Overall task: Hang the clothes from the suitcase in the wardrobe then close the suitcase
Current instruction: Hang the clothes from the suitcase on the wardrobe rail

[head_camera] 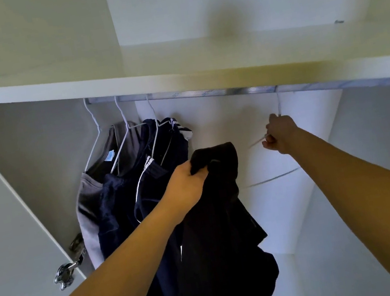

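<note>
My left hand [186,188] grips a bunched black garment [226,233] that hangs down in front of the open wardrobe. My right hand [280,134] is curled round the neck of an empty white wire hanger [272,179] whose hook sits on the metal rail [230,90]. At the left end of the rail hang three clothed white hangers: a grey shirt [87,206], a dark navy top [115,203] and a navy jacket with white stripes [162,148]. The suitcase is out of view.
A white shelf [174,65] runs just above the rail. The wardrobe's left side panel carries a chrome door hinge [67,271]. The white back wall [316,204] lies behind the hanger.
</note>
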`<state>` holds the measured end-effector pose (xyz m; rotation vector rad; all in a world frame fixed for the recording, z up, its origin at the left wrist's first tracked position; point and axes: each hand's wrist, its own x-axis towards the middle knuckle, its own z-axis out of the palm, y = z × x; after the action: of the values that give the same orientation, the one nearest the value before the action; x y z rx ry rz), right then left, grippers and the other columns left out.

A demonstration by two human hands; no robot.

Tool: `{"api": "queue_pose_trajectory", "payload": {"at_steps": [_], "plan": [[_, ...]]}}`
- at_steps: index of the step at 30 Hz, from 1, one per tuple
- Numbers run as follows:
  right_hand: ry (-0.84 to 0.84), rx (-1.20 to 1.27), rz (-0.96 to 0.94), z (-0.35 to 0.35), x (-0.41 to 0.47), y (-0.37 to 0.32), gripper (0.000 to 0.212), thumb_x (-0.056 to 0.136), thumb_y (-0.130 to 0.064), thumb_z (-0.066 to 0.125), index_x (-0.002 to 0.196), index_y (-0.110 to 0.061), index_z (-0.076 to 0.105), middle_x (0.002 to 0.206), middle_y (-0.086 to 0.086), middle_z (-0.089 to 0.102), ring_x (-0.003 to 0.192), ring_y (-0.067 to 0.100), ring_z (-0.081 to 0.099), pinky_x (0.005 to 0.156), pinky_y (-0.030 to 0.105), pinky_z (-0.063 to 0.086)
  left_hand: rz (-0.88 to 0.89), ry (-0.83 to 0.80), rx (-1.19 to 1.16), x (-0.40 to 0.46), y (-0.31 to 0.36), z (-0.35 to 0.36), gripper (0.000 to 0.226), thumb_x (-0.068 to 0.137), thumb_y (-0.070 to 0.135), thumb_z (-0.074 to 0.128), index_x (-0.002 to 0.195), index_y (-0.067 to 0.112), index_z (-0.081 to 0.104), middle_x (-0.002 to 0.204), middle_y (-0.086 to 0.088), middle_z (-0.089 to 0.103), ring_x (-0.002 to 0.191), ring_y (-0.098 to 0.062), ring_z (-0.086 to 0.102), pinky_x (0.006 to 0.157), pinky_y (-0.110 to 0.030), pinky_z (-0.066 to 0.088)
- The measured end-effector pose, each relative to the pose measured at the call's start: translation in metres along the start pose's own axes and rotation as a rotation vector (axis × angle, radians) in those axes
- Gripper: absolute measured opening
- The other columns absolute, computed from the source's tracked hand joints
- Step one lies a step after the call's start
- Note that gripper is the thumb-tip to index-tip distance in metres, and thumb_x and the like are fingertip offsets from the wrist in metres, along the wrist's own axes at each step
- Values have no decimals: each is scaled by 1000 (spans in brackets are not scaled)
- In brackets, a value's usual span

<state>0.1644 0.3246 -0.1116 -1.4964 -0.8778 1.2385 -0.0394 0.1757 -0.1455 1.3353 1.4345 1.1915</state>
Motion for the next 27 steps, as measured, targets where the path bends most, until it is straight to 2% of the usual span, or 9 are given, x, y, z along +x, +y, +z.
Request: {"api": "queue_pose_trajectory", "payload": {"at_steps": [3, 7, 11, 14, 17, 20, 23, 25, 27], "plan": [[-11, 86, 53, -9, -17, -5, 27, 103, -30, 43, 109, -6, 54, 74, 9, 46, 56, 16, 45, 51, 35, 59, 68, -14, 89, -5, 10, 20, 22, 101, 27, 50, 115, 20, 65, 101, 5, 68, 92, -7, 63, 69, -13, 44], [-86, 29, 137, -24, -29, -21, 25, 103, -25, 44, 87, -7, 51, 69, 6, 43, 52, 14, 41, 50, 32, 53, 152, -24, 303, -10, 30, 45, 17, 101, 27, 47, 101, 17, 61, 88, 6, 62, 79, -6, 59, 66, -16, 47], [-174, -167, 125, -16, -35, -37, 22, 101, -18, 43, 85, -6, 51, 65, 6, 43, 48, 15, 39, 60, 36, 51, 30, -68, 387, -3, 46, 46, 25, 100, 22, 46, 106, 8, 65, 100, -11, 67, 92, -24, 64, 83, -37, 54], [-269, -88, -11, 4, -33, -45, 31, 104, -33, 38, 91, -9, 53, 67, 5, 42, 45, 15, 40, 62, 35, 52, 112, 37, 416, -4, 44, 41, 20, 100, 18, 43, 103, 8, 60, 91, -5, 63, 86, -21, 61, 74, -30, 50], [-313, -94, -112, 20, -37, -40, 33, 104, -38, 37, 91, -12, 52, 67, 4, 43, 50, 16, 42, 65, 36, 55, 152, 93, 370, -11, 31, 33, 13, 100, 19, 44, 103, 15, 57, 84, 7, 56, 80, -12, 56, 71, -23, 43], [-294, -401, -127, 25, -42, -20, 31, 103, -36, 38, 103, -10, 55, 75, 7, 50, 57, 19, 50, 69, 36, 54, 93, 49, 402, -14, 7, 27, 15, 100, 22, 46, 108, 16, 58, 87, 6, 59, 81, -11, 60, 69, -22, 47], [-329, -612, -79, 19, -55, 1, 38, 100, -36, 48, 130, -15, 39, 93, 13, 60, 75, 25, 63, 68, 36, 54, 64, 44, 460, -17, -17, 31, 23, 98, 27, 50, 113, 11, 57, 97, -4, 65, 89, -20, 65, 84, -36, 55], [-361, -577, -49, 15, -67, 13, 45, 95, -38, 58, 127, -22, 30, 104, 16, 61, 87, 30, 67, 73, 41, 58, 62, 59, 448, -20, -24, 36, 23, 97, 30, 51, 108, 11, 56, 96, -5, 66, 90, -21, 66, 86, -40, 56], [-350, -467, -14, 13, -75, 26, 50, 93, -29, 64, 125, -24, 26, 105, 16, 59, 90, 30, 66, 73, 42, 59, 67, 60, 455, -21, -27, 43, 23, 97, 32, 52, 104, 10, 55, 93, -5, 65, 87, -20, 66, 84, -42, 57]]}}
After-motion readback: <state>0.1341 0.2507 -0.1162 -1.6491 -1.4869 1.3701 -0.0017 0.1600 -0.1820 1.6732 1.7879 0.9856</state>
